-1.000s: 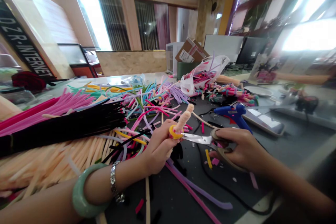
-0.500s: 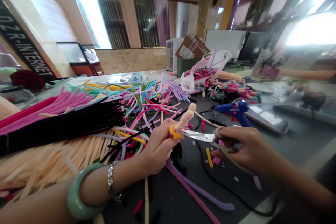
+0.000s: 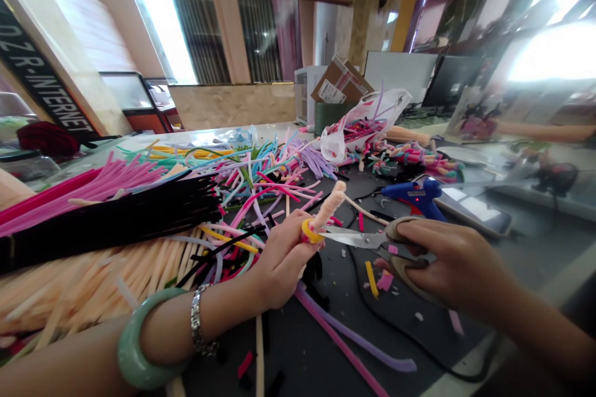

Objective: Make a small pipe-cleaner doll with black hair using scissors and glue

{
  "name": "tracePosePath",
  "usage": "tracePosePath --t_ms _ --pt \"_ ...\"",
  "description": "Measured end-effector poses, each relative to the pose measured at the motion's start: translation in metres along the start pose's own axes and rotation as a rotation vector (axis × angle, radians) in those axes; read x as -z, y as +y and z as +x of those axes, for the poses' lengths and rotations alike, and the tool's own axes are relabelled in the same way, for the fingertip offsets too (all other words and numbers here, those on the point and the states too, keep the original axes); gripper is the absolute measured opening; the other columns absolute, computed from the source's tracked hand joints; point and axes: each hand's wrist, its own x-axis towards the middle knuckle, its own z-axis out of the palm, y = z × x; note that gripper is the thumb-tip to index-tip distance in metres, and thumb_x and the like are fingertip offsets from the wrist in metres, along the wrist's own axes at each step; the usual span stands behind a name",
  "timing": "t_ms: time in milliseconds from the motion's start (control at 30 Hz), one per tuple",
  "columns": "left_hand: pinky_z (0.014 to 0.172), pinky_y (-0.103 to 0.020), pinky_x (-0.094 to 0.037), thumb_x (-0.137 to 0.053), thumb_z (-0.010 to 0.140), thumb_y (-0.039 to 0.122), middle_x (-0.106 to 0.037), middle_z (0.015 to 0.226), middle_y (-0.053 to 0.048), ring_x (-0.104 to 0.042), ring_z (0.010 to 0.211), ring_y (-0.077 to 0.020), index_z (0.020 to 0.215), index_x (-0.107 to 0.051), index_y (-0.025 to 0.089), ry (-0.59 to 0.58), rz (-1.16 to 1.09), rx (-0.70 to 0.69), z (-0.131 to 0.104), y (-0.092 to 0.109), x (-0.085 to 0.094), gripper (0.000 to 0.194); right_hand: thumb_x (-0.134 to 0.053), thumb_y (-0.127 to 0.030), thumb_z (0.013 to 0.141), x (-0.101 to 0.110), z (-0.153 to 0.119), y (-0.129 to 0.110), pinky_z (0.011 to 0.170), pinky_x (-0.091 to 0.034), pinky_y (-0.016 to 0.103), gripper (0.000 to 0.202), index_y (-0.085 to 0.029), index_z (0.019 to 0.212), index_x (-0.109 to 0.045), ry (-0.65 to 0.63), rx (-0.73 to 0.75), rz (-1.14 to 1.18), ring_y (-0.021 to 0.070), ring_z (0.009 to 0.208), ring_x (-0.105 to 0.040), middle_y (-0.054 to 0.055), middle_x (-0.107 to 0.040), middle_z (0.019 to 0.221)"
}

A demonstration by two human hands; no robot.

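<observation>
Between the thumb and fingers of my left hand (image 3: 284, 260) is a small peach pipe-cleaner figure (image 3: 329, 206), its rounded end pointing up. A yellow band (image 3: 311, 232) wraps round it just above my fingertips. My right hand (image 3: 459, 260) has its fingers in the handles of a pair of scissors (image 3: 361, 239). The blades point left, and their tips are at the yellow band. Whether they touch it is too small to tell.
Bundles of black (image 3: 116, 217), pink and peach pipe cleaners (image 3: 93, 279) lie at the left. A blue glue gun (image 3: 414, 192) rests by a phone (image 3: 475, 209) at the right, its black cable (image 3: 372, 310) curving forward. Small scraps (image 3: 371, 279) dot the dark mat. Behind stands a cardboard box (image 3: 342, 84).
The scissor handles have spread apart slightly, and my right hand's fingers have shifted with them. My left hand and the figure have hardly moved.
</observation>
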Motion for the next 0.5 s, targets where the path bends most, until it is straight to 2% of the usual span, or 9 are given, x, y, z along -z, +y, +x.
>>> tracePosePath --t_ms 233,500 --pt "0.073 -0.031 -0.043 -0.043 0.086 0.020 -0.052 0.084 -0.003 -0.050 0.078 -0.0180 0.077 -0.054 0.018 0.037 0.034 -0.010 -0.0017 0.0000 -0.0012 0.014 -0.053 -0.025 0.080 0.0040 -0.0052 -0.0061 0.062 -0.053 0.032 0.014 -0.018 0.087 -0.063 0.013 0.020 -0.154 0.0236 0.075 -0.071 0.008 -0.074 0.087" --pt "0.072 -0.032 -0.040 -0.041 0.087 0.021 -0.053 0.083 -0.003 -0.050 0.077 -0.0176 0.077 -0.056 0.017 0.033 0.122 -0.025 0.0001 0.0071 -0.0002 0.018 -0.050 -0.026 0.084 0.0051 -0.0049 -0.0062 0.057 -0.052 0.033 0.014 -0.018 0.088 -0.062 -0.020 0.038 -0.196 0.0240 0.071 -0.071 0.006 -0.072 0.082"
